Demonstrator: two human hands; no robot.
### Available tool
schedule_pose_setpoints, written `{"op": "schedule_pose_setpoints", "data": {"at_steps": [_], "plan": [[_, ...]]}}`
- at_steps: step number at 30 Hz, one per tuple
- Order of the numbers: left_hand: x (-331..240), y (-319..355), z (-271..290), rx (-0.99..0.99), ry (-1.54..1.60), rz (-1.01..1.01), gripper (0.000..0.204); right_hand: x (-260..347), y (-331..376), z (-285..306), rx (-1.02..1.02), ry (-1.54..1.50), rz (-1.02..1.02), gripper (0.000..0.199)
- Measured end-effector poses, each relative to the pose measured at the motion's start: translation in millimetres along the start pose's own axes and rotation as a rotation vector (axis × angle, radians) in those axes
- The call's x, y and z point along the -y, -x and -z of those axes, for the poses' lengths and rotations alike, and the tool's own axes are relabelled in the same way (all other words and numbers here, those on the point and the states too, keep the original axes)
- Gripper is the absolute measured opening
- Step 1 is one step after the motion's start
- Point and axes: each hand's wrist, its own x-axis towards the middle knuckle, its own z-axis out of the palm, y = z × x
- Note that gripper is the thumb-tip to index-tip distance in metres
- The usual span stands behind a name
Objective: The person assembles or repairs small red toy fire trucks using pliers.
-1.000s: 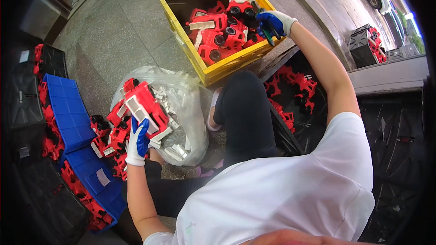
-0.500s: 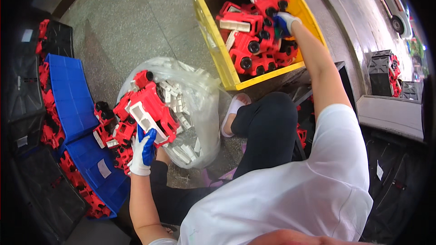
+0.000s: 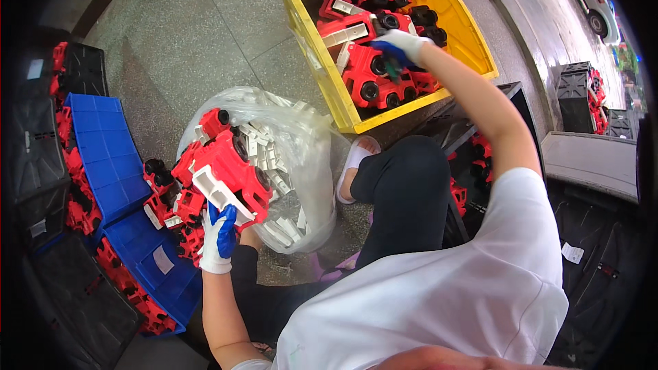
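Note:
My left hand (image 3: 218, 238), in a white glove with a blue palm, grips a red toy truck (image 3: 229, 157) by the white tray-shaped part (image 3: 218, 190) along its side. The truck is held over the clear plastic bag. My right hand (image 3: 403, 49), gloved the same way, reaches into the yellow bin (image 3: 317, 82) among red toy trucks (image 3: 363, 72) with black wheels. Its fingers curl around something dark and greenish that is too blurred to name. Inside the bag (image 3: 312, 185) lie many loose white plastic pieces (image 3: 264, 147).
More red trucks (image 3: 188, 202) are piled left of the bag, beside blue crates (image 3: 110, 144) holding others. Black crates (image 3: 65, 288) line the far left. Another black crate with red trucks (image 3: 480, 154) stands by my right knee. A vehicle (image 3: 596, 10) is at the upper right.
My right hand has moved left within the yellow bin. The trucks there have shifted apart, with several now further back and to the right. My left hand keeps its hold on the truck.

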Motion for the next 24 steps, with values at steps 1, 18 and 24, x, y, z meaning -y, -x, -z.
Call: {"op": "schedule_pose_setpoints", "data": {"at_steps": [1, 18, 24], "plan": [[1.0, -6.4, -9.1, 0.026, 0.004, 0.016, 0.064, 9.7, -25.6, -0.8, -0.07, 0.898, 0.092, 0.031], [-7.3, -11.9, -27.7, 0.178, 0.104, -0.057, 0.056, -106.1, -9.1, 78.9, -0.199, -0.912, -0.101, 0.026], [-1.2, 2.7, -25.9, 0.233, 0.121, -0.133, 0.041, -9.1, 43.7, 5.6, -0.301, 0.135, -0.119, 0.032]]}}
